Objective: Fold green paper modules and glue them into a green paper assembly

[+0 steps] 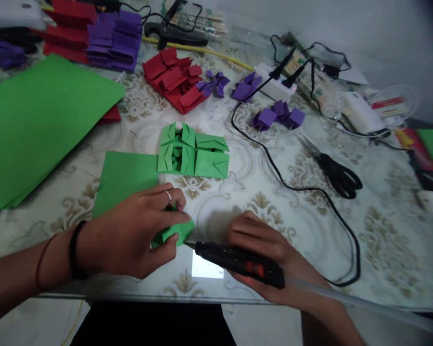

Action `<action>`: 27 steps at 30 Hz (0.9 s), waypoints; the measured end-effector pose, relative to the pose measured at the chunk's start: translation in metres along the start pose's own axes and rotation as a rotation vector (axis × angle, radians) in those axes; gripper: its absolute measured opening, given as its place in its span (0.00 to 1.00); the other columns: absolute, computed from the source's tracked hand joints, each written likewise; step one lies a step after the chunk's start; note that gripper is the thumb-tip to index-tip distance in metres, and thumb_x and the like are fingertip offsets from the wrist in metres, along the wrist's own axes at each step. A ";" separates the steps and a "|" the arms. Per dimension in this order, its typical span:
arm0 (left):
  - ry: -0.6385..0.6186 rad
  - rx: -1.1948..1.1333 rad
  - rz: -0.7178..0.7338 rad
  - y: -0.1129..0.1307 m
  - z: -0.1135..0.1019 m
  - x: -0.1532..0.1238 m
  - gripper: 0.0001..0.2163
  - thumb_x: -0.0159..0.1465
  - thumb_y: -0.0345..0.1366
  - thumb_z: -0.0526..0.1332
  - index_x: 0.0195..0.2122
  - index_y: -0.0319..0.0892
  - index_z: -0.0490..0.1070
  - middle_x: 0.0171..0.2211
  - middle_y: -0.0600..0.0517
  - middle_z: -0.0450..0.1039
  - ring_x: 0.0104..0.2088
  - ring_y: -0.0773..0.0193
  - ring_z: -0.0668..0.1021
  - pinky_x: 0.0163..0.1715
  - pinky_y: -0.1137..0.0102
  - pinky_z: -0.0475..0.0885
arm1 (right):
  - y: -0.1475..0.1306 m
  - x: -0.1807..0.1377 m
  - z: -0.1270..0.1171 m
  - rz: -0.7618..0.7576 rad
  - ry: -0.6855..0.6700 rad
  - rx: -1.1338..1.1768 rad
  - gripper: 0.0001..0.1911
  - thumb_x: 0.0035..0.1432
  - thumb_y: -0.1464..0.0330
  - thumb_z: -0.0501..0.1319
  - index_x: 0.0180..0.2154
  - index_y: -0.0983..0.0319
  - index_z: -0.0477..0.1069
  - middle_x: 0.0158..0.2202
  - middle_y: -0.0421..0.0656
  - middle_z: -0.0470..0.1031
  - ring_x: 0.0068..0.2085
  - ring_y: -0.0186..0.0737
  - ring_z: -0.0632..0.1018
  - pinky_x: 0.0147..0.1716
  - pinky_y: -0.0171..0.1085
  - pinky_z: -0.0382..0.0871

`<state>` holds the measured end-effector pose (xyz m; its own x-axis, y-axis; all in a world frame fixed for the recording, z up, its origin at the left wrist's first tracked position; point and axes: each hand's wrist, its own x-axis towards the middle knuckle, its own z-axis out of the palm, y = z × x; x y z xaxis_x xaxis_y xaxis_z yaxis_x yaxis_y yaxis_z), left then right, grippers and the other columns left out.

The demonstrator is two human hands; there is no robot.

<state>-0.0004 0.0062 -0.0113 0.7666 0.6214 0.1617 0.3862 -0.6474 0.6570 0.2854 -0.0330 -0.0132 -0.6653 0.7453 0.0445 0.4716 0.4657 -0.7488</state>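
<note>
Between its thumb and fingers, my left hand [133, 228] pinches a small folded green paper piece [178, 233] near the table's front edge. My right hand [261, 245] grips a black hot glue gun [238, 262] with a red part on its side and a long glue stick out of its back. The gun's nozzle meets or nearly meets the right edge of the folded piece. Under and behind my left hand lies a flat green sheet [128, 175]. A folded green paper model [194, 153] of joined squares rests just beyond.
At left is a stack of green sheets [50, 120]. Red folded paper [176, 79] and purple pieces [279, 115] lie at the back. Black scissors [337, 175] are at right. A black cord [274, 166] runs from a white power strip [276, 84] and loops around the right side.
</note>
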 end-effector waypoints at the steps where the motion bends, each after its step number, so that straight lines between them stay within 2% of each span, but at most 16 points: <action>1: -0.008 -0.009 0.006 0.000 -0.002 0.000 0.09 0.67 0.27 0.61 0.43 0.40 0.81 0.44 0.45 0.78 0.46 0.53 0.80 0.51 0.58 0.78 | -0.001 -0.001 0.000 0.005 -0.002 0.018 0.11 0.68 0.66 0.63 0.31 0.58 0.66 0.29 0.39 0.69 0.31 0.41 0.71 0.35 0.42 0.64; 5: -0.062 -0.059 0.021 -0.001 -0.013 -0.002 0.17 0.66 0.26 0.62 0.55 0.39 0.77 0.51 0.43 0.79 0.52 0.53 0.81 0.56 0.59 0.78 | -0.004 -0.007 -0.004 0.052 0.031 0.072 0.07 0.67 0.69 0.65 0.35 0.59 0.70 0.32 0.42 0.73 0.33 0.41 0.74 0.32 0.40 0.65; 9: -0.164 0.012 0.061 -0.008 -0.016 -0.005 0.27 0.61 0.27 0.68 0.63 0.39 0.73 0.59 0.39 0.77 0.62 0.46 0.77 0.61 0.53 0.76 | -0.008 -0.007 -0.007 0.083 0.026 0.081 0.07 0.67 0.68 0.67 0.36 0.59 0.72 0.33 0.42 0.74 0.33 0.41 0.76 0.30 0.38 0.67; 12: -0.142 0.104 0.069 -0.015 -0.012 -0.010 0.29 0.59 0.29 0.71 0.63 0.40 0.73 0.63 0.37 0.73 0.64 0.39 0.74 0.62 0.45 0.73 | -0.010 -0.003 -0.006 0.081 0.010 0.031 0.08 0.68 0.69 0.65 0.34 0.59 0.71 0.32 0.42 0.73 0.32 0.41 0.75 0.30 0.38 0.67; 18: -0.139 0.094 0.040 -0.020 -0.003 -0.012 0.23 0.60 0.30 0.72 0.57 0.42 0.73 0.63 0.39 0.72 0.64 0.38 0.72 0.63 0.42 0.68 | -0.013 -0.001 -0.003 0.043 -0.009 -0.012 0.11 0.70 0.71 0.59 0.31 0.59 0.67 0.29 0.40 0.67 0.29 0.39 0.70 0.27 0.37 0.61; 20: -0.145 0.095 0.013 -0.019 -0.001 -0.010 0.22 0.59 0.32 0.73 0.55 0.42 0.73 0.61 0.40 0.73 0.62 0.39 0.72 0.62 0.43 0.67 | -0.012 -0.005 -0.006 0.040 -0.029 0.002 0.12 0.72 0.70 0.58 0.31 0.58 0.67 0.29 0.39 0.67 0.28 0.38 0.70 0.26 0.37 0.61; 23: -0.138 0.104 -0.001 -0.018 0.002 -0.007 0.20 0.60 0.36 0.73 0.52 0.42 0.72 0.57 0.41 0.75 0.58 0.41 0.74 0.60 0.46 0.68 | -0.011 -0.014 -0.018 0.063 -0.004 0.005 0.09 0.72 0.68 0.61 0.35 0.59 0.71 0.31 0.42 0.72 0.32 0.40 0.74 0.30 0.37 0.66; 27: -0.114 0.127 0.005 -0.018 0.006 -0.005 0.19 0.62 0.38 0.72 0.52 0.43 0.72 0.55 0.43 0.77 0.56 0.43 0.76 0.59 0.50 0.68 | -0.006 -0.024 -0.040 0.208 0.093 -0.066 0.08 0.72 0.64 0.64 0.38 0.59 0.74 0.33 0.42 0.74 0.33 0.39 0.76 0.32 0.36 0.69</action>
<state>-0.0083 0.0119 -0.0281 0.8191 0.5687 0.0757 0.4384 -0.7055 0.5568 0.3215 -0.0340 0.0166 -0.4952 0.8677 -0.0429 0.6317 0.3258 -0.7034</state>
